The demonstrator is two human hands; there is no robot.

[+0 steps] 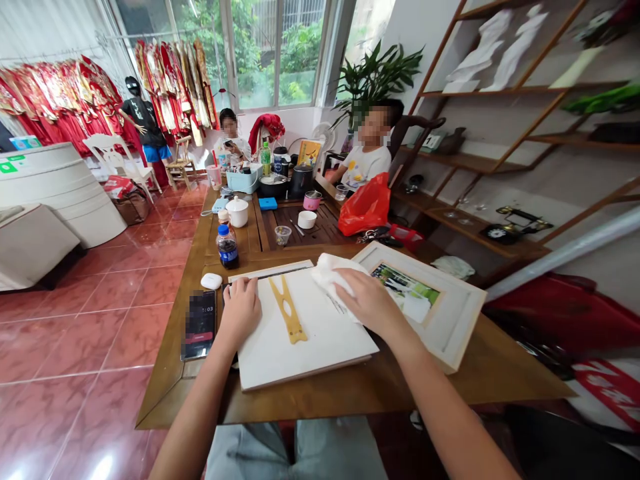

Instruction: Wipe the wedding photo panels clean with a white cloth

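Note:
A flat white board (315, 340) lies at the table's near edge, with dark lines partly visible near its upper right. My left hand (241, 308) rests on the board's left edge, fingers lying down and slightly bent, holding nothing visible. A bunched white cloth or tissue (327, 267) is gripped in my right hand (367, 297), over the upper right of the board. Between the hands, a flat yellow piece (289, 313) with a forked end and an oval hole lies on the board. To the right, a white picture frame (453, 327) holds a green outdoor photo (405, 287).
Left of the board are a phone (199, 323), a white earbud case (211, 281) and a dark drink bottle (227, 248). Farther back stand a lidded white pot (237, 211), a small plastic cup (283, 234) and a red bag (367, 207). Two people sit beyond.

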